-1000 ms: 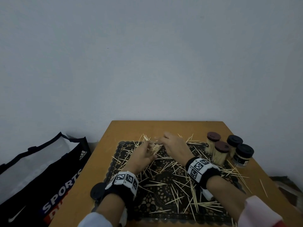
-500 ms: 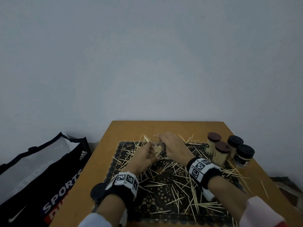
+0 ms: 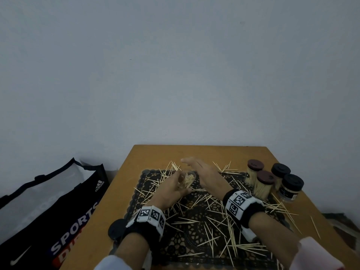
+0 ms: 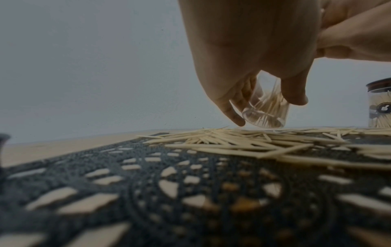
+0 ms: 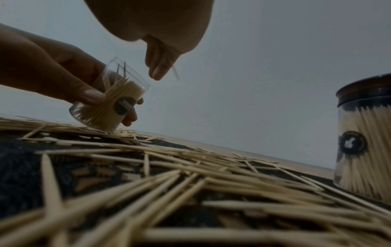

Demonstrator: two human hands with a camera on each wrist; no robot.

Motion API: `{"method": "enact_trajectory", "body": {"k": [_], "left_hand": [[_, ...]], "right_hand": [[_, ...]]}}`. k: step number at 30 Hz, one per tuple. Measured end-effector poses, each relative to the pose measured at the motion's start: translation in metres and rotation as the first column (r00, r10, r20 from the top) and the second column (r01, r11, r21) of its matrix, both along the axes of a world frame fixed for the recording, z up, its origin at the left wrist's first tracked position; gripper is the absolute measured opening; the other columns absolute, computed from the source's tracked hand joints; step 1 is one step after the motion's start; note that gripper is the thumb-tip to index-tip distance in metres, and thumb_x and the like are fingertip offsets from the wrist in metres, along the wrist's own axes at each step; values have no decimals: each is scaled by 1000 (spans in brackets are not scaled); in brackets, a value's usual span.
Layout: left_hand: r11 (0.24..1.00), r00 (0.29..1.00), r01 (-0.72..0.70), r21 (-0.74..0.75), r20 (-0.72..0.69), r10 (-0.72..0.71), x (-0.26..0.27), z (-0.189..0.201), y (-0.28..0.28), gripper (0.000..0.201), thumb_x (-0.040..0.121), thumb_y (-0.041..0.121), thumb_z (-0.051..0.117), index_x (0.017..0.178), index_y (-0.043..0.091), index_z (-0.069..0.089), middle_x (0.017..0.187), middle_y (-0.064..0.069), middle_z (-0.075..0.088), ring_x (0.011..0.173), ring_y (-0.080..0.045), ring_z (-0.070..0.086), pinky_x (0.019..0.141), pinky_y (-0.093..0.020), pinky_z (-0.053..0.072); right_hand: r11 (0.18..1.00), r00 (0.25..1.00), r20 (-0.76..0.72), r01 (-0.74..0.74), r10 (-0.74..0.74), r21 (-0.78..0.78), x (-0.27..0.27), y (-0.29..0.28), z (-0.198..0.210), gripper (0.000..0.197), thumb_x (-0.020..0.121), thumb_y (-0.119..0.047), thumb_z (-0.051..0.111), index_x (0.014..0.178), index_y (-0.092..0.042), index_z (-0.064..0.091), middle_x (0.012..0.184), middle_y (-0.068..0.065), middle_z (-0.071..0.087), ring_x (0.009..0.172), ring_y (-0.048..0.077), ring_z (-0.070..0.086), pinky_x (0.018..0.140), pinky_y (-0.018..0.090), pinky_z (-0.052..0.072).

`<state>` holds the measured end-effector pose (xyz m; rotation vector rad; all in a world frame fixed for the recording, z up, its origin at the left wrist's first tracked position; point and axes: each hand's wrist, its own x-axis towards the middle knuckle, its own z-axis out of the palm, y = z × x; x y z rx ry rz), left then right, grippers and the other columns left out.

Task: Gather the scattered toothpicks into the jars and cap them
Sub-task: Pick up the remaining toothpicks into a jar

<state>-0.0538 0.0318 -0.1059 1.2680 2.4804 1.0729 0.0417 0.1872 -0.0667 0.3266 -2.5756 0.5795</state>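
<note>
Toothpicks (image 3: 212,227), thin pale wooden sticks, lie strewn across a black openwork lace mat (image 3: 196,248) on a tan wooden table (image 3: 120,191), thickest along the mat's far edge and its near right corner. A person's left hand (image 3: 171,190) grips a small clear plastic jar (image 3: 187,180) with no cap, thumb on one side and fingers curled round the other; the right-wrist view shows it tilted, its open mouth leaning toward the right hand and its lower edge resting on the loose sticks. Packed toothpicks fill most of the jar, and a dark round label shows on its wall. The right hand (image 3: 204,172) hovers just beyond and above the jar's mouth, close but not touching it. From the head view its fingers look extended leftward; the right-wrist view shows the fingertips (image 5: 157,71) drawn together with a single toothpick (image 5: 176,73) sticking out beside them, so it appears to be pinching that stick.

Four capped jars (image 3: 263,184) full of toothpicks stand in a cluster at the table's far right, two with brown lids and two with black. A black round lid (image 3: 116,229) lies on the table by the left wrist. Both wrists wear black bands with white coded markers. A black sports shopping bag (image 3: 48,217) sits on the floor to the left.
</note>
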Motion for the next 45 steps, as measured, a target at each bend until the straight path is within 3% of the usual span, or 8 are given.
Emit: {"method": "enact_trajectory", "body": {"k": [5,8,13,17,21,24,27,45], "left_hand": [[999,997,49,7,-62,-48,-3,-2,1,44,80,37,77,110,18,50,105,5,59,92,-13,56,72,-14,40],[989,989,147,15,-15,-147,0,0,3,54,79,32,79,121,15,49,103,8,60,88,-8,57,75,-14,44],[987,992,125,106,-4,-125,1,1,4,51,78,25,80,117,18,49,94,12,60,82,-1,58,78,-20,49],[990,998,68,122,2,-69,0,2,2,51,79,33,79,118,22,47,101,12,62,92,-8,62,78,-13,45],[993,1000,12,118,14,-14,1,4,0,62,79,37,78,130,19,47,115,9,62,100,-7,60,77,-6,42],[995,1000,18,100,12,-19,2,5,0,60,79,36,78,129,20,48,118,5,63,100,-7,61,82,-14,49],[997,1000,22,70,6,-23,0,3,0,59,79,37,78,126,22,48,116,4,64,101,-10,62,88,-30,54],[999,998,49,-6,-30,-49,4,7,-4,62,80,36,78,130,17,48,117,3,63,102,-13,61,86,-26,49]], "right_hand": [[994,995,-46,-83,86,75,-1,-8,1,77,80,4,39,147,-33,24,147,2,40,59,10,55,52,12,47],[991,993,-36,-111,114,73,-2,-12,-3,77,83,0,45,148,-34,21,143,4,45,68,11,58,63,12,48],[996,994,-71,-77,80,47,-1,-17,-2,49,102,-26,26,149,-37,18,84,-10,52,59,10,48,57,19,45],[1000,998,-56,12,-13,-18,1,-9,5,47,104,-38,22,151,-39,18,126,-5,55,60,6,54,57,17,48],[979,974,120,200,-193,-44,-1,26,-3,39,106,-28,30,143,-27,40,141,-2,48,106,18,60,86,36,53],[963,839,475,257,-266,84,-2,52,-9,38,105,-33,33,135,-15,48,139,6,48,126,22,45,107,42,38],[941,660,682,127,-317,314,4,61,-14,60,101,-52,30,152,-20,25,161,2,13,148,22,9,119,48,13],[979,678,726,-42,-118,198,56,69,1,86,64,-64,76,136,-27,46,128,-9,37,122,14,37,101,30,35]]}}
